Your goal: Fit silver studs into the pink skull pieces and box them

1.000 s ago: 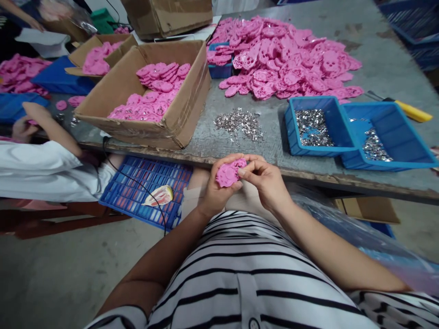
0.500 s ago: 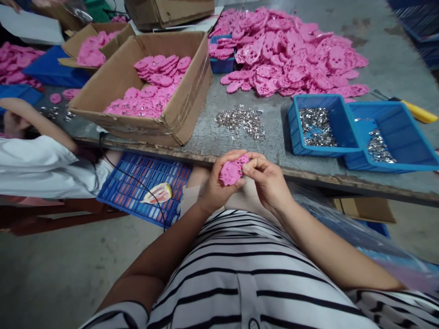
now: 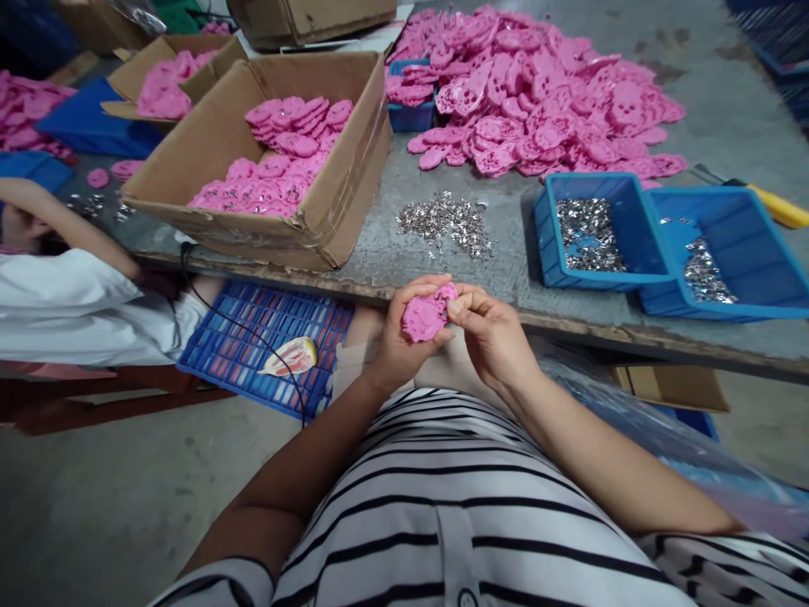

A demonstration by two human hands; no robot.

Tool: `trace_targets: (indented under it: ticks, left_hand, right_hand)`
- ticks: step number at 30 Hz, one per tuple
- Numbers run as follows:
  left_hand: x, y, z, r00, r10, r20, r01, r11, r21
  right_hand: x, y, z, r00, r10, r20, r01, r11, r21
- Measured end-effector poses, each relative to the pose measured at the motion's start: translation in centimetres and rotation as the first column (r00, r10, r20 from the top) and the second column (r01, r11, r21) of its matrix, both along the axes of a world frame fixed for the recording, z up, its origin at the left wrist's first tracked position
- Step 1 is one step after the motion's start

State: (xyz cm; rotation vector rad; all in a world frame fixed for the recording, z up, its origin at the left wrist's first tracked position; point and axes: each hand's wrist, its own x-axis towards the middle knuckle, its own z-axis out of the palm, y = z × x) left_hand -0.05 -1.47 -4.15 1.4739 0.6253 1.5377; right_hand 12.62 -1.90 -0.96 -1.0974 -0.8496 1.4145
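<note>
A pink moulded plastic piece (image 3: 425, 316), roundish with a narrower end, is gripped in my left hand (image 3: 398, 337) over my lap, just below the table edge. My right hand (image 3: 493, 333) pinches at the piece's narrow right end with thumb and forefinger; any small part between those fingertips is too small to make out. Straight ahead on the table lies a loose heap of small shiny metal clips (image 3: 446, 223). Behind it spreads a large pile of similar pink pieces (image 3: 543, 101).
Left of the metal heap stands a cardboard box (image 3: 253, 240) part-filled with pink pieces. Two blue bins (image 3: 600, 274) with metal parts sit at the right, near a yellow-handled tool (image 3: 780, 206). A co-worker's arm (image 3: 76, 219) shows at left. A blue crate (image 3: 233, 337) stands below the table.
The view has shifted slightly. Both hands stay at the pink piece with almost the same grip, and the piece has tilted a little at most.
</note>
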Motion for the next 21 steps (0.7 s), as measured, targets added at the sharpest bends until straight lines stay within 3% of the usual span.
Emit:
trace_targets:
  ticks: [10, 21]
  left_hand:
    - [-0.3, 0.2, -0.1, 1.000, 0.016, 0.023, -0.015, 0.997, -0.074]
    - [-0.4, 0.7, 0.0, 0.995, 0.078, -0.056, -0.080, 0.996, -0.035]
  right_hand:
    - [-0.3, 0.4, -0.2, 0.999, 0.035, 0.008, -0.035, 0.999, -0.006]
    - [-0.1, 1.3, -0.1, 0.995, 0.099, -0.026, -0.100, 0.994, -0.050]
